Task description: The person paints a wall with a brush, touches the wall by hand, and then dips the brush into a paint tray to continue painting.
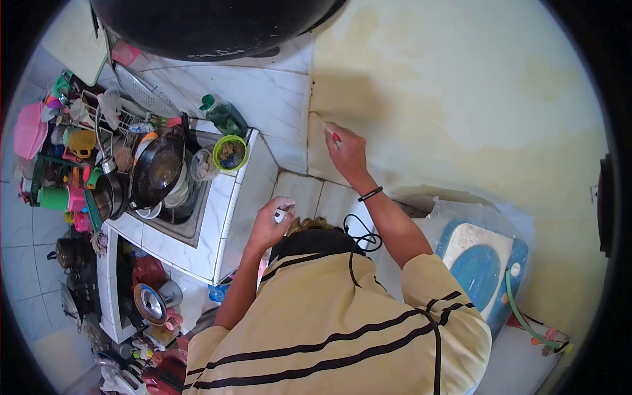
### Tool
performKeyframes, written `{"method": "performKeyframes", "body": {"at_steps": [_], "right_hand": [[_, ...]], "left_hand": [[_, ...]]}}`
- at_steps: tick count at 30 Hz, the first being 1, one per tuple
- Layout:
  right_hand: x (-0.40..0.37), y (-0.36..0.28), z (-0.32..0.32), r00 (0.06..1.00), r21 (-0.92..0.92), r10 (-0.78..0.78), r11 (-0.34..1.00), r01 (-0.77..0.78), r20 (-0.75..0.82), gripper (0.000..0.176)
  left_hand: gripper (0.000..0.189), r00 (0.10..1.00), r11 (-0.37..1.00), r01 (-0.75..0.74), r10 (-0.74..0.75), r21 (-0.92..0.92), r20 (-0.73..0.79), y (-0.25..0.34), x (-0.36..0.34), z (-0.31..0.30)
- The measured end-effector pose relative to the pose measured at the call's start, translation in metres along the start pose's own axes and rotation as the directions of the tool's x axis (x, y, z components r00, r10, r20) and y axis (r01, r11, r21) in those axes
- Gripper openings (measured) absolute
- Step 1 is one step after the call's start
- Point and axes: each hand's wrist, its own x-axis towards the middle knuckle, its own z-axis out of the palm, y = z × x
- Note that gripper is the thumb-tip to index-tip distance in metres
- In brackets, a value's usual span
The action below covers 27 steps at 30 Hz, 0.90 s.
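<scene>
Red shows on the slim tool (329, 130) pinched in the right hand (347, 153); fingers are closed tight round it. Its pale tip meets the vertical seam where the white wall tiles (263, 99) join the yellow-stained painted wall (461, 118). A black wristband (370, 193) sits on that wrist.

Left hand (270, 224): fingers curled shut on a small white object (282, 213), held close to the head and just beside the edge of the white tiled counter (224, 217). What the object is cannot be told.

Person wears a yellow shirt with dark stripes (329, 329); a black cable (363, 238) loops at the neck.

On the counter: a sink holding a black wok (157, 170) over stacked dishes, a green bowl (231, 152) at the counter's back corner, a green bottle (224, 116) just behind it. A rack of coloured cups (66, 164) stands further left.

Right of the person, well apart from both hands: a blue and white item under clear plastic (477, 263), with a green hose (520, 313) beside it.
</scene>
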Motion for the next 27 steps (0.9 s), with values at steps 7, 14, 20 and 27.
{"method": "performKeyframes", "body": {"at_steps": [7,14,20,27], "right_hand": [[-0.009,-0.022,-0.020,0.992,0.036,-0.031,0.999,0.035,-0.126,0.019],[-0.036,0.024,0.015,0.990,0.026,0.077,0.996,-0.080,0.117,0.017],[-0.010,0.019,0.020,0.991,-0.018,0.058,0.998,-0.056,0.122,0.015],[0.028,-0.031,-0.025,0.995,0.086,-0.045,0.995,0.052,-0.088,0.013]], "left_hand": [[0.022,1.000,1.000,-0.015,0.015,0.019,-0.018,0.010,-0.002,0.004],[0.023,1.000,0.998,0.013,-0.013,0.067,0.003,0.014,-0.007,0.007],[0.022,1.000,0.998,-0.017,0.018,0.067,-0.021,0.018,-0.005,0.007],[0.022,0.999,0.999,-0.032,0.034,0.041,-0.039,0.015,-0.003,0.010]]}}
